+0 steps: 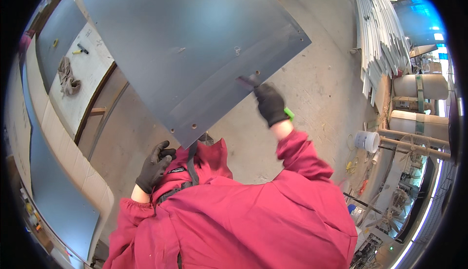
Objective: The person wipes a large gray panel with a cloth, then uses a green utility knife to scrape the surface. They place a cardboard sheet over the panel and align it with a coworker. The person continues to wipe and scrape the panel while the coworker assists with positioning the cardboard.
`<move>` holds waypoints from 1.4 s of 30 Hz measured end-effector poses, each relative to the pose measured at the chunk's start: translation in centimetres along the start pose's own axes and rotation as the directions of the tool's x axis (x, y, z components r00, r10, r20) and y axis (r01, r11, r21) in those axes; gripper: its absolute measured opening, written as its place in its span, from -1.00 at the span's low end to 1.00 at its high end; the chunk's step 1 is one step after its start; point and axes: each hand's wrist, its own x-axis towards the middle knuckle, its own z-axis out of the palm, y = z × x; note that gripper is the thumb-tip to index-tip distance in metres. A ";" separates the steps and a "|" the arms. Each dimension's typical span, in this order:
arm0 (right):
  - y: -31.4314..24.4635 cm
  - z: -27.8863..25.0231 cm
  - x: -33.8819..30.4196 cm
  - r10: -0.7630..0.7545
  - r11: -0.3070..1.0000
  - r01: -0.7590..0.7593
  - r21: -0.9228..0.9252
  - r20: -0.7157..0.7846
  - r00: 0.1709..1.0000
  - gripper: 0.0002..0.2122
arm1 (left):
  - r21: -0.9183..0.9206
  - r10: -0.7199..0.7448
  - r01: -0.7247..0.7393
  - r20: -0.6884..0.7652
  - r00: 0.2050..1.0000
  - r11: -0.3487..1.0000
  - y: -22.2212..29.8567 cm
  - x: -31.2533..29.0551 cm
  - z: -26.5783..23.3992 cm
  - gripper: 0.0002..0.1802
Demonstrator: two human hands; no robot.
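A large dark grey flat panel (195,49) with small holes near its corners lies in front of me. My right hand (271,104), in a black glove, is closed on a small dark flat tool (247,81). The tool lies over the panel's right edge, close to a hole; motion blurs it, so its exact kind is unclear. A bright green band (289,114) shows at the right wrist. My left hand (155,165), also black-gloved, is beside the panel's near corner, in front of my red clothing. Its fingers are loosely bent and apart, with nothing seen in them.
On the left, a white board (92,69) bears a crumpled cloth (68,76) and a marker pen (80,50). Bent cardboard (73,159) stands nearer. At right are stacked white strips (382,35), large rolls (419,86) and a white bucket (366,142) on the concrete floor.
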 end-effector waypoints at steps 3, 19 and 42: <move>-11.4 3.3 -3.2 -0.009 0.985 0.006 -0.174 -0.015 1.000 -0.45 | -0.029 0.065 -0.066 -0.038 0.997 0.997 -0.4 -1.1 -1.5 -0.49; -22.3 8.0 -8.0 0.227 0.970 -0.230 -0.077 -0.044 0.973 -0.80 | -0.097 0.121 -0.126 -0.059 0.991 0.987 -7.7 -9.2 -11.4 -0.58; -21.3 7.4 -8.0 0.338 0.936 -0.328 -0.130 0.063 0.939 -0.60 | -0.159 0.128 -0.155 -0.167 0.978 0.975 -10.6 -12.6 -14.0 -0.58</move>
